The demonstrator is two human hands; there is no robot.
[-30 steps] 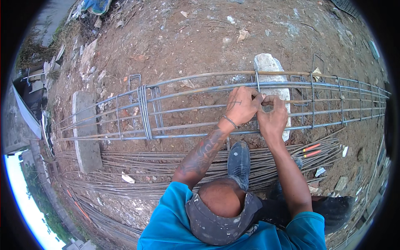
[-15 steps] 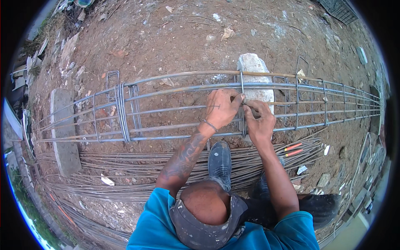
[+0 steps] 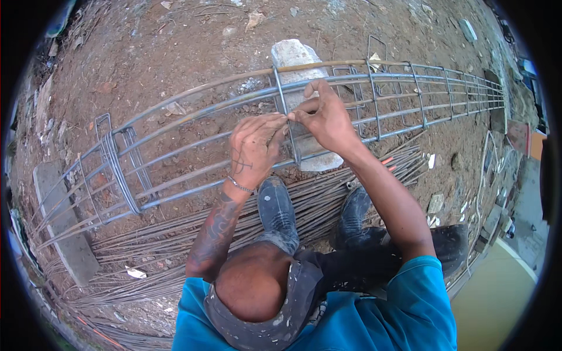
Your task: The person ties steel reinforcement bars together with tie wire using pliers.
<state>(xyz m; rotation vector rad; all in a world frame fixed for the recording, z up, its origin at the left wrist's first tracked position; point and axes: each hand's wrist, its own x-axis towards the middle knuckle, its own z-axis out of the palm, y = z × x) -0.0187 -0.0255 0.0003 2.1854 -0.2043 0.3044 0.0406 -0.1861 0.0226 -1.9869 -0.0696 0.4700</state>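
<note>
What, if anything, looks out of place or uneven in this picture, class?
In the rebar cage, several bunched stirrups crowd together near the left end; that looks odd against the separately spaced stirrups farther right.

Have rebar cage [image 3: 246, 97] lying left to right over ground [image 3: 175, 58]: left end on slab [image 3: 76, 251], middle on block [image 3: 295, 54], right end by second block [image 3: 496, 117]. See stirrup bundle [image 3: 117, 169] around cage near left end, lone stirrup [image 3: 280, 88] above middle block. Have left hand [image 3: 254, 143] just left of lone stirrup, right hand [image 3: 328, 120] just right. See loose rods [image 3: 170, 234] on ground along cage's near edge, left boot [image 3: 276, 205] among them.
</note>
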